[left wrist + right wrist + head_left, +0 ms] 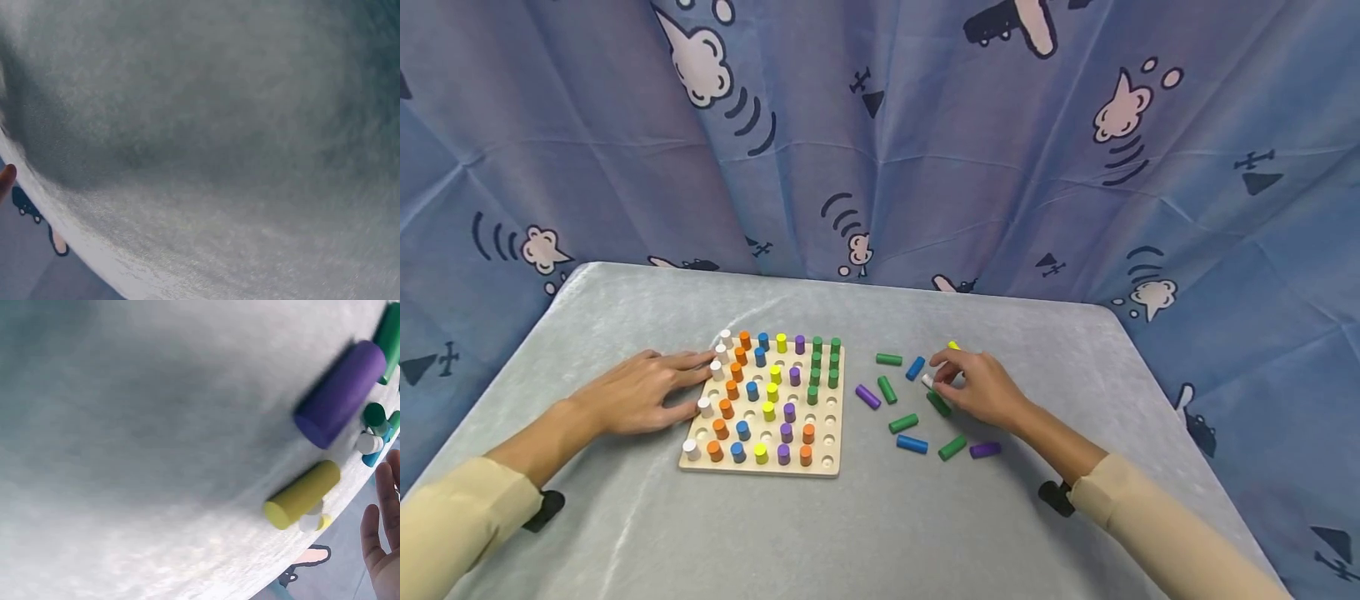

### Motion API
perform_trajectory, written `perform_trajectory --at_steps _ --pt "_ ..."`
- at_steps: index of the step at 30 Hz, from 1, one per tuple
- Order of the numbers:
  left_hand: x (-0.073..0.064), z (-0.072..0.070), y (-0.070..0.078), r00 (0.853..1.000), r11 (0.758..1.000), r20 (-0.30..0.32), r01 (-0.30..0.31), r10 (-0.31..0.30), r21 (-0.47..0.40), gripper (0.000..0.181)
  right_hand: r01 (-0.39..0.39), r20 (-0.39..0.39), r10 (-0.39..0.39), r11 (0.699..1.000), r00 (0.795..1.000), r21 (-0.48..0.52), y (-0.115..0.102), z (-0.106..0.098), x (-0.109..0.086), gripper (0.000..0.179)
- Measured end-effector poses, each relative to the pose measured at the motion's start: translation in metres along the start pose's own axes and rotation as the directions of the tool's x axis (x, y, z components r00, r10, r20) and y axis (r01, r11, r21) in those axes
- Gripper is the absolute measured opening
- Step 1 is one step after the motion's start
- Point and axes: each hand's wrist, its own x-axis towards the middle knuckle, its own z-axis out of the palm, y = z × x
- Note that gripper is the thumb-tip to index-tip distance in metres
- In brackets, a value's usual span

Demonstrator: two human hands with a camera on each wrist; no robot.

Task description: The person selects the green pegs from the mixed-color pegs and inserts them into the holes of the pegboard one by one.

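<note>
White cylindrical peg [928, 381] lies just at the finger end of the right hand [979, 387], whose grip looks narrow, though I cannot tell if it pinches; probably it is light, stiff, rather smooth, best held around its middle.

Worktop [880, 533] covered in soft-napped cloth with a faint sheen, curtain [925, 208] of smooth cloth hung beyond its far edge, pegboard [775, 470] made of matt wood, loose pegs [340, 394] finished smooth and satin, sleeves [1172, 525] seen as matt cloth
</note>
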Motion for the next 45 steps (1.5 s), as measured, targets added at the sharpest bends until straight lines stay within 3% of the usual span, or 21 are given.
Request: perform_trajectory --at_steps 18,32,45 --pt "-0.001 0.002 0.000 1.000 1.000 -0.007 0.002 -0.002 0.002 0.051 -0.022 0.064 0.023 0.999 0.998 -0.025 0.010 0.006 -0.026 0.036" --pt "-0.001 0.002 0.002 1.000 1.000 0.003 0.012 -0.012 -0.007 0.051 -0.021 0.073 0.023 0.999 0.997 -0.029 0.015 0.009 -0.030 0.034" --pt "0.000 0.001 0.002 1.000 1.000 0.004 0.020 -0.020 0.003 0.052 -0.014 0.055 0.016 0.999 0.998 -0.038 0.009 -0.006 -0.029 0.034"
